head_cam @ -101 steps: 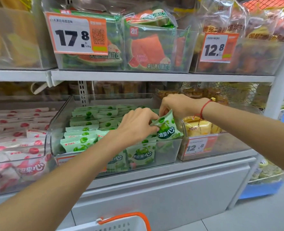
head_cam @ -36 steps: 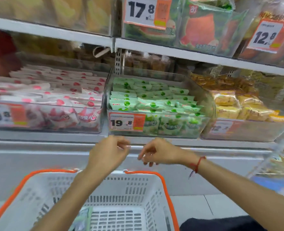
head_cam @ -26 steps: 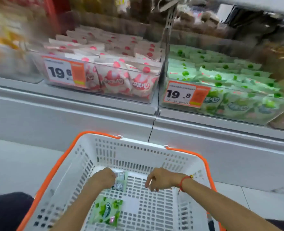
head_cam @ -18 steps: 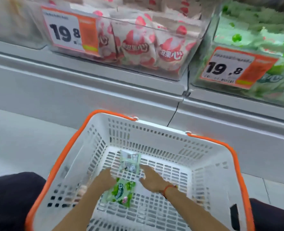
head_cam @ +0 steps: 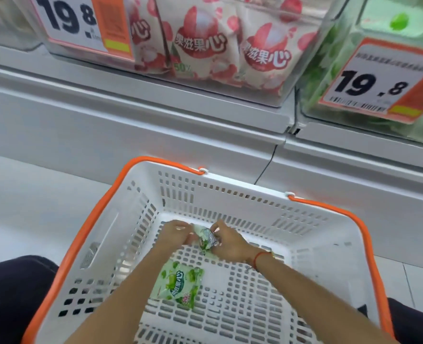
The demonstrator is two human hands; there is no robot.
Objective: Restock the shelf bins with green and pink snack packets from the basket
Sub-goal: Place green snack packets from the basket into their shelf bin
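A white basket (head_cam: 267, 202) with orange handles stands on the floor below the shelf. Both my hands reach down into it. My right hand (head_cam: 230, 243) and my left hand (head_cam: 177, 234) together grip one green snack packet (head_cam: 206, 238), which is crumpled between their fingers near the basket's far wall. A second green packet (head_cam: 178, 285) lies flat on the basket floor, partly under my left forearm. Above, a clear bin of pink packets (head_cam: 220, 50) sits on the shelf, and a bin of green packets (head_cam: 334, 58) stands to its right.
Orange and white price tags reading 19.8 hang on the pink bin (head_cam: 81, 23) and the green bin (head_cam: 384, 83). The white shelf front (head_cam: 155, 120) runs across above the basket. My dark-clothed knees (head_cam: 11, 294) flank the basket on the pale floor.
My hands left the green bin, dropped into the basket, and closed on the farther green packet, lifting and crumpling it. The view tilted down and closer to the basket.
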